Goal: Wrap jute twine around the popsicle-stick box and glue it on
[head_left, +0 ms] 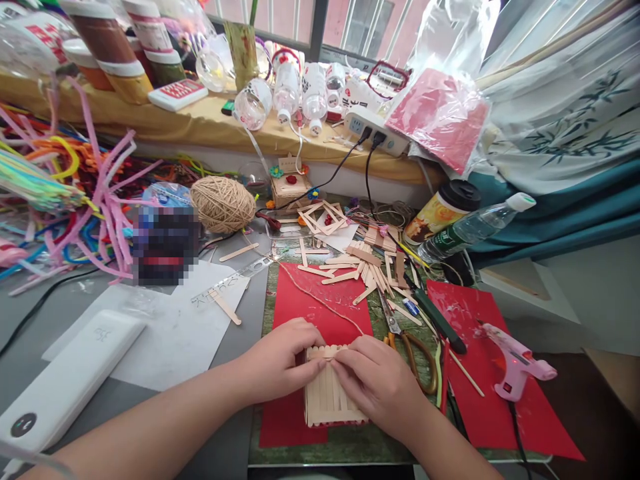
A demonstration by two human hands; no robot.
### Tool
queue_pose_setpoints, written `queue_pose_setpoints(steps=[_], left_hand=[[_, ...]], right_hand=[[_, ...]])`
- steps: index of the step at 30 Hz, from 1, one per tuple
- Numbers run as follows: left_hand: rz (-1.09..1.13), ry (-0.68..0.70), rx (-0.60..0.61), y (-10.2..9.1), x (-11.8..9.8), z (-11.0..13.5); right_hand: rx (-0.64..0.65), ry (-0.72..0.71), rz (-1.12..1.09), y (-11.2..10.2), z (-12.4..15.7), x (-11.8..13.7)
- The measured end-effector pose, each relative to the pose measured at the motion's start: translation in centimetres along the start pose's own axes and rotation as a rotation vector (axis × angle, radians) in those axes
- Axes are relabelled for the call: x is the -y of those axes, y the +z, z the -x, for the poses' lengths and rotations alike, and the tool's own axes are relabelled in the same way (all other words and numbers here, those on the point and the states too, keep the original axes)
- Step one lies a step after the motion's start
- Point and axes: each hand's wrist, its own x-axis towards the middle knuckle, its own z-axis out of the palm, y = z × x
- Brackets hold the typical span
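Note:
A small box made of popsicle sticks [327, 397] sits on red paper [293, 427] in front of me. My left hand [287, 357] grips its far left side, thumb on the top face and fingers behind. At the far right edge, my right hand [377, 377] has its fingers bent and pressed near the top, by the end of a thin twine [320, 297]. This strand runs back from the box across the paper. Whether the right fingertips pinch the twine or a stick is hidden. The two thumbs are close together.
Loose popsicle sticks [370, 267] lie behind the box. Scissors [417, 353] and a pink glue gun [520, 363] are at the right, with a bottle [475, 227] farther back. On the left are a white power bank [75, 373], a ruler [240, 273] and a twine ball [223, 203].

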Motion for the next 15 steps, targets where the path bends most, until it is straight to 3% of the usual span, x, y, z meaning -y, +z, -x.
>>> queue_pose_setpoints(steps=[7, 15], left_hand=[[0.043, 0.005, 0.076, -1.4, -0.2, 0.5], [0.054, 0.002, 0.057, -1.4, -0.3, 0.4]], right_hand=[[0.009, 0.009, 0.016, 0.0, 0.2, 0.0], [0.007, 0.008, 0.026, 0.0, 0.1, 0.0]])
